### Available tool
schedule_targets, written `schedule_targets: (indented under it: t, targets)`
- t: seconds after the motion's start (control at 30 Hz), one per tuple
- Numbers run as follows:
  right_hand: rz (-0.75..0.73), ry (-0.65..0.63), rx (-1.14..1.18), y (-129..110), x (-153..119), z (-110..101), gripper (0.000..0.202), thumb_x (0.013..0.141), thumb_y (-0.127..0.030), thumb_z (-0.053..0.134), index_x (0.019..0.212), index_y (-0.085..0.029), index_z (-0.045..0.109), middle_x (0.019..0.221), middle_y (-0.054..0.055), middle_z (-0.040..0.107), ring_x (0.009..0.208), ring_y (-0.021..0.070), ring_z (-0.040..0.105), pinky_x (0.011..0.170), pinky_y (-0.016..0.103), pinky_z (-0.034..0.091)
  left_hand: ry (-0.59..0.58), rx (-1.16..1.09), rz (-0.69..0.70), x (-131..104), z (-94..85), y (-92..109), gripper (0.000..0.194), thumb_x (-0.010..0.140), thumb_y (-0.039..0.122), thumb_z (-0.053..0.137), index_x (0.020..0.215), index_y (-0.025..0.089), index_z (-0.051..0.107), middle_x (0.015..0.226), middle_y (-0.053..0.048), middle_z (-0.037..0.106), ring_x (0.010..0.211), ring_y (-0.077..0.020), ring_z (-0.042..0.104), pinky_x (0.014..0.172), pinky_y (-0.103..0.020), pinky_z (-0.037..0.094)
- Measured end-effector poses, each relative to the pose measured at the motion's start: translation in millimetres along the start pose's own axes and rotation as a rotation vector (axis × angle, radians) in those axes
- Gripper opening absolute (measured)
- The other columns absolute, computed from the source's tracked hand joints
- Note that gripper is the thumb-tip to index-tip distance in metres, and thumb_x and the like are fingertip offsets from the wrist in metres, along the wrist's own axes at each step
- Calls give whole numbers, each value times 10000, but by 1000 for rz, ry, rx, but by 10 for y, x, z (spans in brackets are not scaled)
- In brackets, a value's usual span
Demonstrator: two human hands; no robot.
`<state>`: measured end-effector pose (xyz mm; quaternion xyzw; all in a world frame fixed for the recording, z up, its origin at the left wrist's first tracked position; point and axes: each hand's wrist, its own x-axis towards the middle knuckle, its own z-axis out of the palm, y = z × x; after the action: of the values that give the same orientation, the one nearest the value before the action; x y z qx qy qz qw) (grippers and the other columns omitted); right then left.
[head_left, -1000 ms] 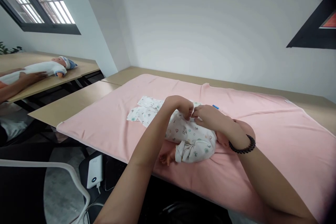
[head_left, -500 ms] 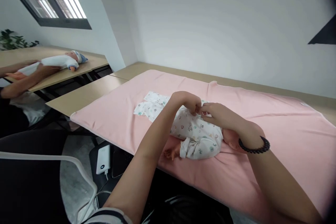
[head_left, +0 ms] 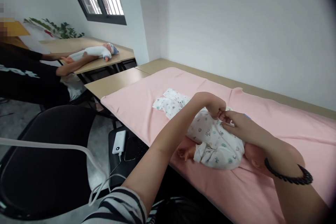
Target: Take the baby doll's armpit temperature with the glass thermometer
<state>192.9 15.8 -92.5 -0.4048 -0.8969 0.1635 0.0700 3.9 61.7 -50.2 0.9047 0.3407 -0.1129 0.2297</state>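
A baby doll [head_left: 210,147] in a white printed onesie lies on a pink blanket [head_left: 147,94] on the table. Its bare hand [head_left: 183,153] sticks out toward the table's near edge. My left hand [head_left: 214,105] and my right hand [head_left: 237,124] meet above the doll's chest, both pinching the onesie fabric. A black bead bracelet [head_left: 288,176] circles my right wrist. The doll's head is mostly hidden behind my right forearm.
A folded printed cloth [head_left: 169,103] lies on the blanket beyond the doll. A white power bank [head_left: 118,142] with a cable rests on a black chair below the table edge. At the far left another person handles a second doll [head_left: 91,52] on another table.
My view has swung left, so everything sits further right in the frame. My two hands stay together on the onesie over the doll's chest.
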Motion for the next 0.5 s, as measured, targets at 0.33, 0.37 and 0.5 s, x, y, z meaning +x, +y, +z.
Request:
schedule_targets:
  t: [0.33, 0.37, 0.5]
  targets:
    - [95, 22, 86, 80, 0, 90, 378, 870, -562, 510, 1028, -225, 579, 971, 48, 693, 840, 234, 635, 720, 366, 471, 8, -97, 17, 69, 26, -37, 96, 605, 168, 675, 697, 164, 649, 816, -61, 659, 782, -223, 572, 755, -387, 435]
    - [86, 33, 76, 91, 13, 105, 353, 867, -534, 499, 1012, -223, 579, 963, 53, 696, 837, 237, 635, 726, 371, 468, 7, -105, 9, 70, 27, -38, 106, 602, 170, 681, 703, 165, 652, 810, -61, 656, 782, -226, 574, 757, -393, 439]
    - [91, 34, 47, 132, 50, 133, 281, 842, -459, 489, 968, -223, 578, 923, 55, 701, 818, 239, 633, 741, 382, 463, 2, -112, -54, 49, 26, -42, 148, 607, 196, 713, 744, 163, 667, 804, -64, 647, 804, -242, 588, 768, -408, 457]
